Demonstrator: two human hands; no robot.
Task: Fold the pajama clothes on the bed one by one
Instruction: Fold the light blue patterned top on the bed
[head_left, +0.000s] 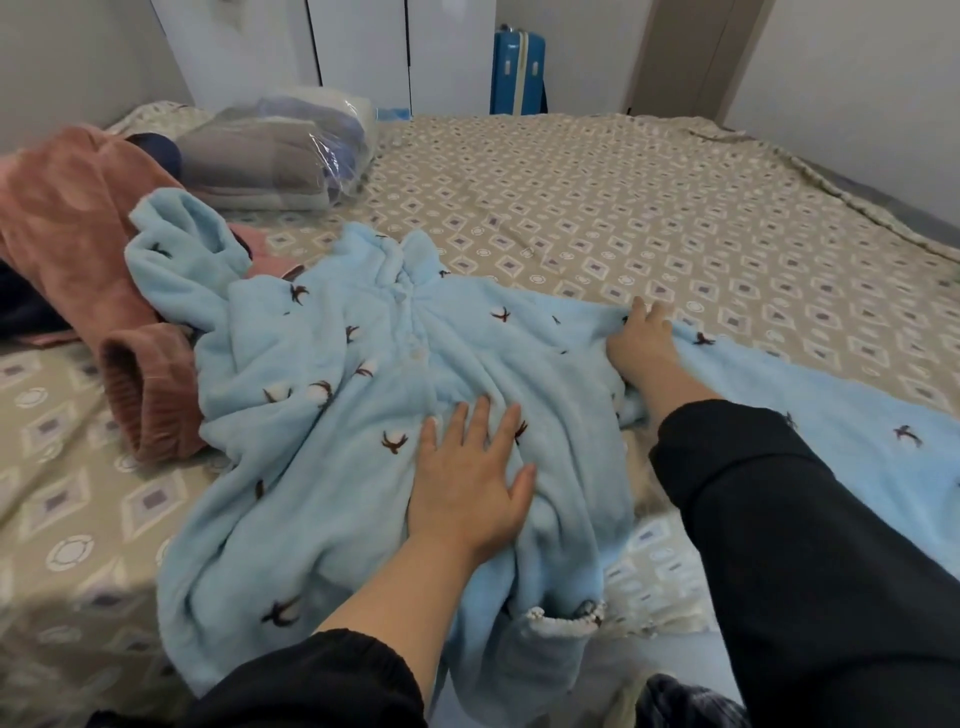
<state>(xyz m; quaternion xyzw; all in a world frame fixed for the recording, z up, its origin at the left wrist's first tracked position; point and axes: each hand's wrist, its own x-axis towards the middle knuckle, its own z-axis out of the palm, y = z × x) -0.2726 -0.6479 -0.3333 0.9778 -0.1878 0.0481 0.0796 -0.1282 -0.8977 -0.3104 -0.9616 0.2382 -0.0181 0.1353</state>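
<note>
A fluffy light-blue pajama top (363, 395) with small dark embroidered sprigs and a button front lies spread face up on the bed. My left hand (470, 478) presses flat on its lower front, fingers straight and spread. My right hand (641, 338) lies on the garment's right shoulder where the sleeve (831, 415) stretches out to the right; its fingers are bent over the fleece, and I cannot tell whether they pinch it. The other sleeve (176, 249) is bunched up at the upper left.
A pink-brown fleece pajama piece (78, 260) with a ribbed cuff lies at the left, touching the blue top. Behind it sits a clear plastic bag of folded textiles (280, 150). The patterned bedsheet (623, 197) stretches away to the right. A blue suitcase (517, 73) stands by the far wall.
</note>
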